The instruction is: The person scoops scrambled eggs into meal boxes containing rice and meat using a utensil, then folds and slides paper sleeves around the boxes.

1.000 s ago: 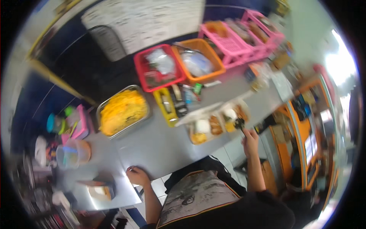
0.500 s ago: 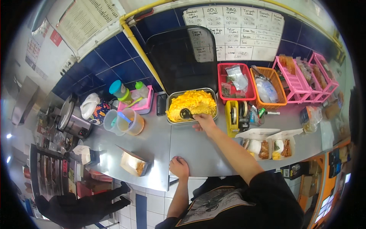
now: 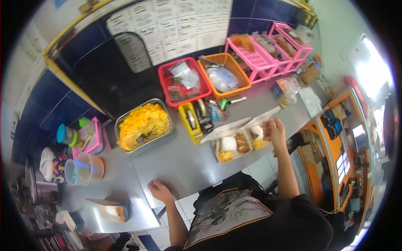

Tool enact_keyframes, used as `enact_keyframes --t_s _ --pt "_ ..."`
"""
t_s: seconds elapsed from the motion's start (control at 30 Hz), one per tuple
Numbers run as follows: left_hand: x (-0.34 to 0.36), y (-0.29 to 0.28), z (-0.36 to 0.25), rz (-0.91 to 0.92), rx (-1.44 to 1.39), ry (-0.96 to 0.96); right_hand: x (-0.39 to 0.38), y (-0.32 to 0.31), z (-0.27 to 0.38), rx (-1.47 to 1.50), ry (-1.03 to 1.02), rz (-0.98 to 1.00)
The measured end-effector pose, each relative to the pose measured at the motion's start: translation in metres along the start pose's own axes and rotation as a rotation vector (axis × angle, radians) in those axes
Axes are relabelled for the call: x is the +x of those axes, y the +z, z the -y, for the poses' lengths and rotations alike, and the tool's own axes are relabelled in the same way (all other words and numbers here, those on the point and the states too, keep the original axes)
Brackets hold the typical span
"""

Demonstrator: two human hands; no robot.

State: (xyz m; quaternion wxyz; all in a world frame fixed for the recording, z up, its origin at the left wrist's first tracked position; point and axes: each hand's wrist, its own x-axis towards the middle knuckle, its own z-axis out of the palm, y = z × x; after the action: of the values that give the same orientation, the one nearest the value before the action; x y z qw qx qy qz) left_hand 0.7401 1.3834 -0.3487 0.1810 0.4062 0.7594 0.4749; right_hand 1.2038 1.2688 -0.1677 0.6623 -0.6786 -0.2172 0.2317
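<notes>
My right hand [image 3: 277, 134] is at the right side of the right-hand paper food box [image 3: 258, 143], its fingers closed on that edge and hiding part of the food. This box holds white rice and yellow scrambled egg. Beside it, a second open food box [image 3: 228, 155] holds rice, egg and browned pieces of meat. My left hand [image 3: 160, 191] rests by the table's front edge, fingers curled, holding nothing. A metal tray [image 3: 171, 126] heaped with scrambled egg [image 3: 144, 121] stands farther back; a dark spoon [image 3: 142, 137] lies in the egg.
Behind the boxes are a yellow tape dispenser [image 3: 191, 124], a red basket [image 3: 168, 92], an orange basket [image 3: 231, 62] and pink racks [image 3: 261, 62]. Plastic tubs [image 3: 95, 169] and another open box [image 3: 115, 211] stand at left. An orange shelf [image 3: 320, 167] is at right.
My right hand has let go of the spoon, leaving it in the egg, and moved right to the food box. The view has turned right. My left hand stays by the table edge.
</notes>
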Motion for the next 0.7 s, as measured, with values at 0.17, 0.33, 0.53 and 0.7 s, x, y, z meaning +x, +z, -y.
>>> enact_keyframes --t_s 0.17,0.33,0.53,0.7 --pt "-0.105 0.068 -0.085 0.790 -0.179 0.220 0.001 -0.098 -0.070 -0.625 0.595 0.703" --pt "-0.183 0.118 -0.128 0.710 -0.237 0.170 -0.008 -0.075 -0.146 -0.458 0.538 0.886" --pt "-0.208 0.117 -0.138 0.474 0.031 0.539 0.043 -0.083 -0.168 -0.370 0.260 0.723" --pt "-0.202 0.127 -0.169 0.372 0.300 0.460 0.104 -0.078 -0.169 -0.461 0.047 0.678"
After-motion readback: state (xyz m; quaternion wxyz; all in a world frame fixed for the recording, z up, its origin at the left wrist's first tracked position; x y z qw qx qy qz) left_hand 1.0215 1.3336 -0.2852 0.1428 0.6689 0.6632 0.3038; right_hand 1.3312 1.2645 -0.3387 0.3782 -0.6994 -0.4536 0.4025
